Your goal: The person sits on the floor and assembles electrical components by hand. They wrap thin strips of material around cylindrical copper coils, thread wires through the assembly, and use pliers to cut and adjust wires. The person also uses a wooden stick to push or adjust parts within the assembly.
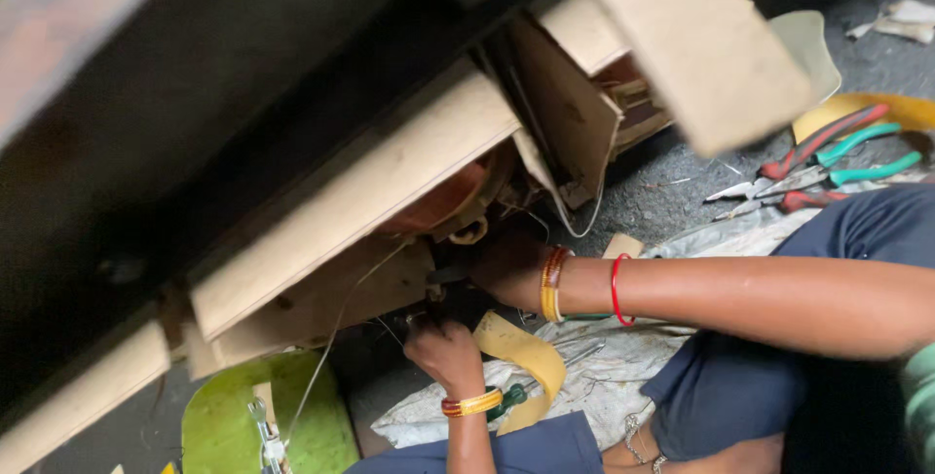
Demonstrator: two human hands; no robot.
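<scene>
Under the slanting wooden frame (370, 182), both hands work close to a copper-coloured coil (438, 203) set between the boards; the right hand (506, 265), wrist ringed with gold and red bangles (553, 284), reaches into the dark gap just below the coil, fingers curled, though what they grip is hidden; the left hand (443, 349) sits just beneath it, fingers closed, its hold too shadowed to tell; a yellow paper strip (521, 352) curls between the two wrists; a thin wire (331, 338) trails down from the coil toward a green sheet (234, 416); pliers (828, 157) with red and green handles lie well apart on the grey floor (662, 191); white sacking (584, 386) covers the lap.
</scene>
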